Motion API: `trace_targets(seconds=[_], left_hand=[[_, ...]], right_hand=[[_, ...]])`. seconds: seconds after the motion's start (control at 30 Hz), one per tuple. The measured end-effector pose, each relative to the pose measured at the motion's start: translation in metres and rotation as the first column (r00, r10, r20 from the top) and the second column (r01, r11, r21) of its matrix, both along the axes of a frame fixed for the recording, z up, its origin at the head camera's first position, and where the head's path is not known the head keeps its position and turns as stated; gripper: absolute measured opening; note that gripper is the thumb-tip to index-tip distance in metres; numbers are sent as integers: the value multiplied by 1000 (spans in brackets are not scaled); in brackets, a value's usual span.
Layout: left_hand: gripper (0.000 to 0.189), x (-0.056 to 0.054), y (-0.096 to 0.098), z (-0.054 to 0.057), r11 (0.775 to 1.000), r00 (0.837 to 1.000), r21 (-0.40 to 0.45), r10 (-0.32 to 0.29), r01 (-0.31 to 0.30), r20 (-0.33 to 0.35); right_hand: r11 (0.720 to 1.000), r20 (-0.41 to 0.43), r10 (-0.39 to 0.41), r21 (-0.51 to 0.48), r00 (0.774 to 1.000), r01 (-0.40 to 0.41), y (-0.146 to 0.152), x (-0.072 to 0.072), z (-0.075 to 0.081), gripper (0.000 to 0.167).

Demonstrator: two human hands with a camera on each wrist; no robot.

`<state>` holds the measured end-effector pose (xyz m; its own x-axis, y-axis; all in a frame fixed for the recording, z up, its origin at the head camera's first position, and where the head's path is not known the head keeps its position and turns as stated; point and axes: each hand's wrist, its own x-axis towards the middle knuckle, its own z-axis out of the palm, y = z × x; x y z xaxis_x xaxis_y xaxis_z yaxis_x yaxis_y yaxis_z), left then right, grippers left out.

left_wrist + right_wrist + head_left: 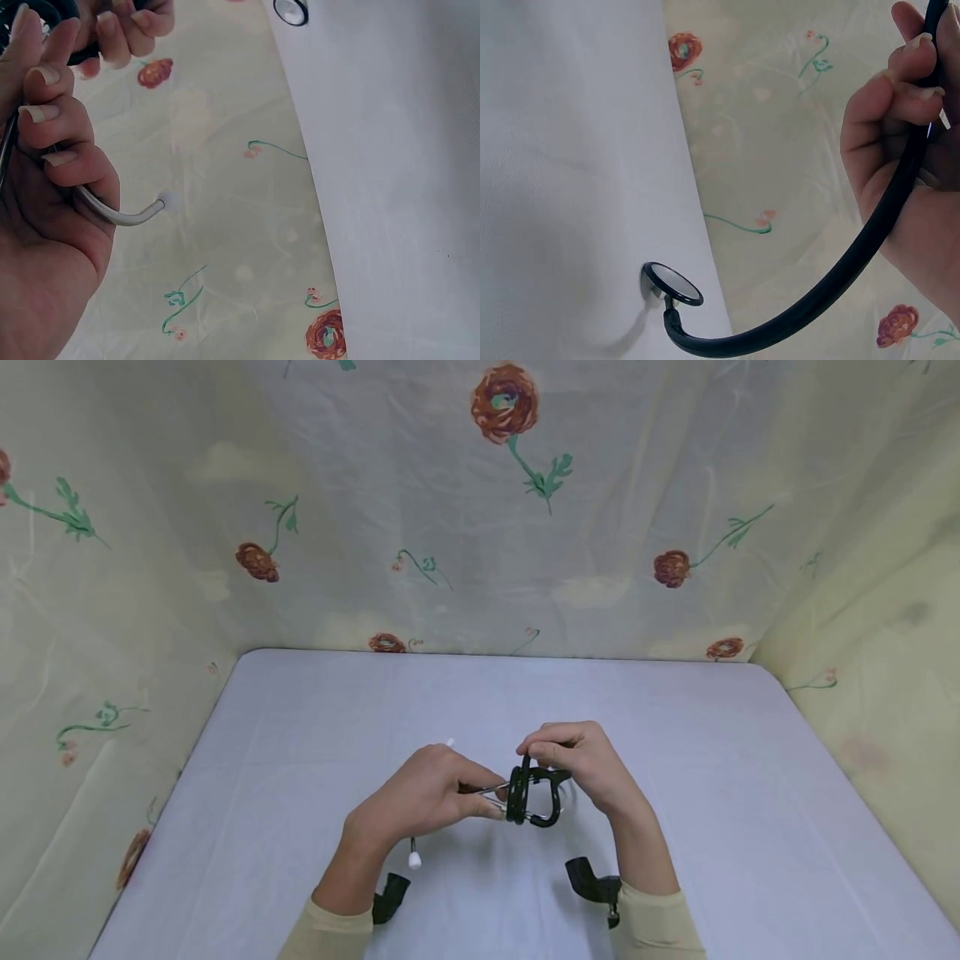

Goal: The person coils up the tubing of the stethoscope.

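Observation:
A stethoscope with black tubing (pixel 517 797) is held up above the table between both hands. My left hand (pixel 427 789) grips its metal ear tubes (pixel 112 215). One white ear tip (pixel 415 860) sticks out below that hand. Several turns of the tubing are wound around the metal arms just beyond the left fingers. In the head view my right hand (pixel 588 764) pinches the tubing at the top of the coil. The tube's free end runs down through the right palm in the right wrist view, with the round chestpiece (pixel 676 285) dangling from it.
A white table (pixel 315 693) lies beneath the hands. Flower-printed curtains (pixel 420 485) hang along its back and sides. Black wrist mounts (pixel 592 881) sit under both forearms, near the sleeve cuffs.

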<state>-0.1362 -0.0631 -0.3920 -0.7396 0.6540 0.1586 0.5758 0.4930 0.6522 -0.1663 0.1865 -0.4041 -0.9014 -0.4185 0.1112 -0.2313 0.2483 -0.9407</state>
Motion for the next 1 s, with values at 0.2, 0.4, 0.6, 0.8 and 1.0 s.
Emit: trace_targets(seconds=[0.2, 0.4, 0.6, 0.8, 1.0], left_hand=[[15, 0, -1, 1, 997, 999, 67, 28, -26, -18], [16, 1, -5, 2, 988, 994, 128, 98, -91, -45], [9, -1, -7, 2, 976, 982, 136, 177, -167, -67], [7, -1, -11, 3, 960, 966, 136, 252, -243, -50], [4, -2, -11, 3, 950, 954, 117, 296, -288, -54]], right_hand=[[998, 44, 48, -49, 998, -45, -1, 1, 1, 25], [999, 92, 15, -40, 996, -11, -6, 1, 3, 25], [999, 55, 34, -24, 998, -32, -11, 2, 2, 24], [1000, 70, 7, 29, 998, -9, -21, 4, 3, 29], [997, 85, 12, 71, 996, -18, -26, 3, 4, 29]])
